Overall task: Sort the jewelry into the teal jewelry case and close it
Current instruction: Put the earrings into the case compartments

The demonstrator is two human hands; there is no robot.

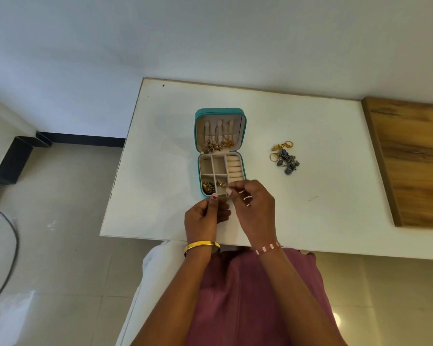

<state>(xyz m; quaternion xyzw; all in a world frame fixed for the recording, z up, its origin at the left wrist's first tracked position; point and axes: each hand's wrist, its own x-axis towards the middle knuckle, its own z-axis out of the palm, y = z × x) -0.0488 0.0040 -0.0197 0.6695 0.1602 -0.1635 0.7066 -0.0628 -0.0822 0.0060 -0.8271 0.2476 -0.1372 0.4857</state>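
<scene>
The teal jewelry case (197,136) lies open on the white table (310,196), its lid standing up with gold necklaces (219,143) hung inside. The tray has four small compartments and a ring roll (234,168). A gold piece (208,187) sits in the near-left compartment and a small earring (221,184) in the near-middle one. My left hand (205,216) and my right hand (254,206) meet at the case's near edge, fingertips pinching a tiny item (227,192) too small to identify. Loose gold rings (281,148) and dark silver earrings (288,161) lie to the right.
A wooden panel (415,166) lies across the table's right end. The table's left edge drops to a tiled floor (60,221), where a dark cable (9,258) curves. A white wall stands behind the table.
</scene>
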